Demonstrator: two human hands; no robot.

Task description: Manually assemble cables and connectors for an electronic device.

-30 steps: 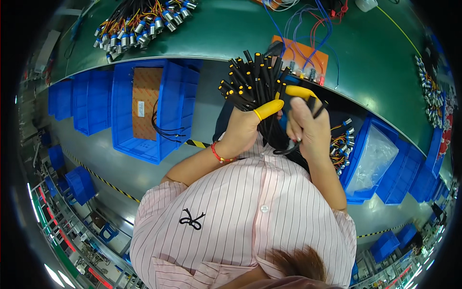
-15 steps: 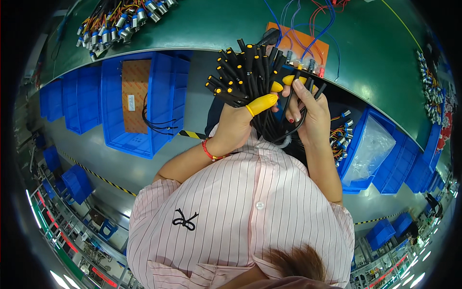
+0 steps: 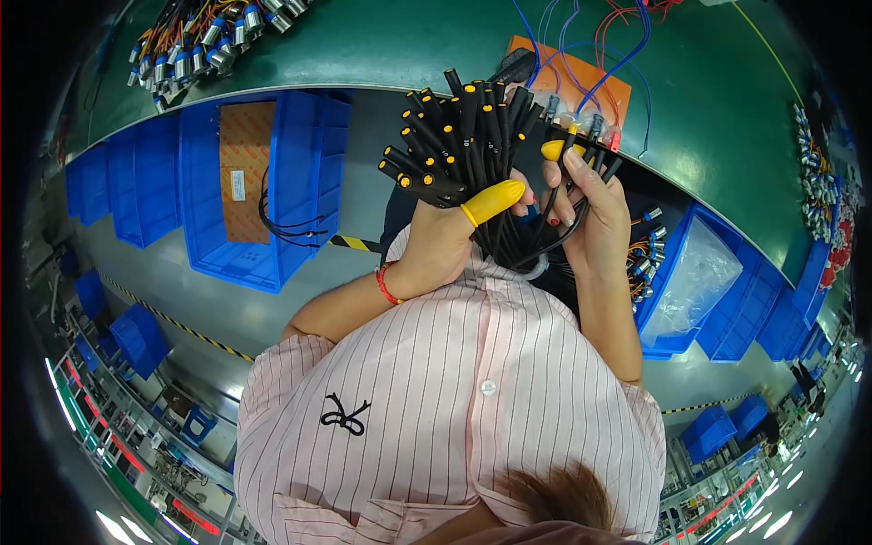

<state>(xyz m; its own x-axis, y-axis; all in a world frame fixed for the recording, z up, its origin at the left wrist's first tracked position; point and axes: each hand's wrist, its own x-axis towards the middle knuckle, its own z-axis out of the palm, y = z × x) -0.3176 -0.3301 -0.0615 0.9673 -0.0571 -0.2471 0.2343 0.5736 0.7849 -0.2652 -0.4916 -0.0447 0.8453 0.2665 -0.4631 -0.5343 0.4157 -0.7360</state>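
Observation:
My left hand (image 3: 436,245), a yellow finger cot on its thumb, is closed around a thick bundle of black cables (image 3: 472,163). Their black connector ends, many with yellow faces, fan out above the hand. My right hand (image 3: 599,218) pinches a black cable between thumb and a yellow-covered fingertip, with several more cable ends by its fingers. The pinched end points at a row of small connectors along the near edge of an orange board (image 3: 613,86); whether it touches one I cannot tell. A pale tie (image 3: 538,269) wraps the bundle lower down.
Blue and red wires (image 3: 627,41) run from the board across the green table (image 3: 391,45). Metal-ended connectors with coloured wires (image 3: 213,50) lie at the far left. Blue bins (image 3: 313,173) stand below the table edge, one at right holding clear plastic (image 3: 695,277).
The view has shifted slightly. My left hand's other yellow-covered fingertip has slipped from sight, leaving bare fingers showing beside the bundle. My right hand still pinches a cable near the board.

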